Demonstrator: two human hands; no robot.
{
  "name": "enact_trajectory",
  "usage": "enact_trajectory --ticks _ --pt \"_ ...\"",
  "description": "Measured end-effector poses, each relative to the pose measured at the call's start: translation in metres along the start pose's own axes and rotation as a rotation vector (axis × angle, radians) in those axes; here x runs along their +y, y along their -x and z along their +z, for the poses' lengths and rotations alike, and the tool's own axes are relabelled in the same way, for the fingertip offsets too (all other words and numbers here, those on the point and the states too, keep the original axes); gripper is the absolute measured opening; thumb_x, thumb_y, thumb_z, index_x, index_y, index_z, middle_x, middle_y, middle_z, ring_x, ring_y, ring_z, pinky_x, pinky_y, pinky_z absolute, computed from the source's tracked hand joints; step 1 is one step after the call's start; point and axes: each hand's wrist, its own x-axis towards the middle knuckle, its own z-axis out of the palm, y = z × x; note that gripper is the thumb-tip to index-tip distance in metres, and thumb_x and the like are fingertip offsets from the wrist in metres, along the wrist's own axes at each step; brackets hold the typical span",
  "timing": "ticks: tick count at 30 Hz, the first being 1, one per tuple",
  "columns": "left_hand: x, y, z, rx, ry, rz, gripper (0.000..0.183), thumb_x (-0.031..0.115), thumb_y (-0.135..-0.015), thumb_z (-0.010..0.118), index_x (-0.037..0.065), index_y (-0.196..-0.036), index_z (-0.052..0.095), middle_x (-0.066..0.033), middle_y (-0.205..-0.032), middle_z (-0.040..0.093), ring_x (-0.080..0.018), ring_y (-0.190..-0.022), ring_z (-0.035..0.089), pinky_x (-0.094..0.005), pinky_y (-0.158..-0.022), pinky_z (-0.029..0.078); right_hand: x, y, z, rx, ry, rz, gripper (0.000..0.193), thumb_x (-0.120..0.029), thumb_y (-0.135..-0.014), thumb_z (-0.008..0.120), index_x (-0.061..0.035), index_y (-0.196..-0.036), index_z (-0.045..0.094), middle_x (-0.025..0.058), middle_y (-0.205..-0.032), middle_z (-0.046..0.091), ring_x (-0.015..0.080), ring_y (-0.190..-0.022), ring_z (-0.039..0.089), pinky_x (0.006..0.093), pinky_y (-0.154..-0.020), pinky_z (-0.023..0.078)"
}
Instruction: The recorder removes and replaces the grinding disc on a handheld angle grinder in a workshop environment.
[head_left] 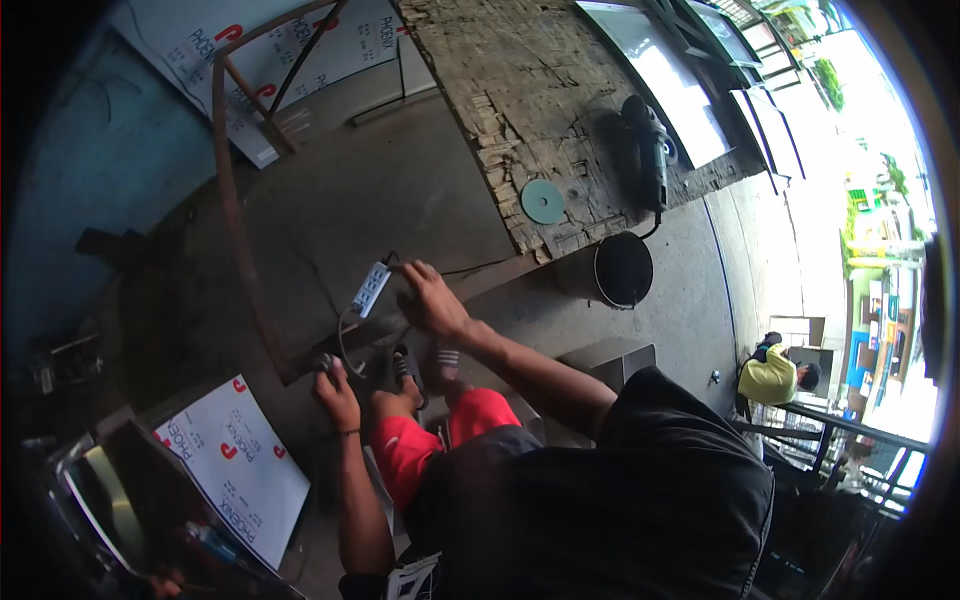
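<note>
A white power strip (372, 289) with several sockets is in front of me, tilted, above the brown floor. My right hand (432, 303) is at its upper end, its fingers curled where a black cord leaves the strip. A grey cord (343, 335) hangs in a loop from the strip's lower end toward my left hand (337, 395). That hand is closed, thumb against fingers; what it pinches is too small to make out. Beyond my right hand, a green disc (543, 202) with a centre hole lies on a worn wooden tabletop (500, 60), near an angle grinder (655, 165).
A dark bucket (622, 270) stands by the table's near edge. To the left is a rusty metal frame (235, 210), with a white printed sheet (240, 470) nearer me. A grey box (610, 362) sits right of my legs. A person in yellow (768, 375) is farther right.
</note>
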Motion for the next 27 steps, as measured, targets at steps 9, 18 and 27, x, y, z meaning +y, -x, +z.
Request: enact_trajectory --ticks 9,18,27 --pt "0.174 0.089 0.021 -0.858 0.348 0.120 0.026 0.024 -0.102 0.057 -0.001 -0.105 0.056 -0.0131 -0.077 0.061 -0.0229 -0.061 0.060 -0.0345 -0.058 0.050 -0.040 0.145 -0.063 -0.271 -0.473 0.255 0.038 -0.015 -0.090 0.060 -0.0027 -0.125 0.053 0.0177 -0.123 0.057 0.0357 -0.123 0.052 0.0457 -0.105 0.040" --pt "0.332 -0.116 0.172 -0.425 0.961 0.037 0.023 0.032 -0.104 0.052 0.010 -0.097 0.050 0.0017 -0.066 0.045 -0.0063 -0.049 0.038 -0.0229 -0.041 0.027 -0.066 0.159 -0.120 0.265 -0.620 0.417 0.046 -0.031 -0.103 0.054 -0.0031 -0.138 0.049 0.0146 -0.135 0.058 0.0263 -0.130 0.052 0.0386 -0.110 0.038" --pt "0.111 -0.261 0.265 -0.476 0.216 -0.548 0.007 0.009 -0.097 0.057 0.007 -0.096 0.051 -0.0060 -0.066 0.052 -0.0185 -0.054 0.054 -0.0357 -0.049 0.050 0.064 0.258 -0.200 0.454 -0.466 0.492 0.039 -0.019 -0.098 0.060 -0.0010 -0.132 0.053 0.0149 -0.125 0.064 0.0256 -0.117 0.062 0.0371 -0.099 0.047"
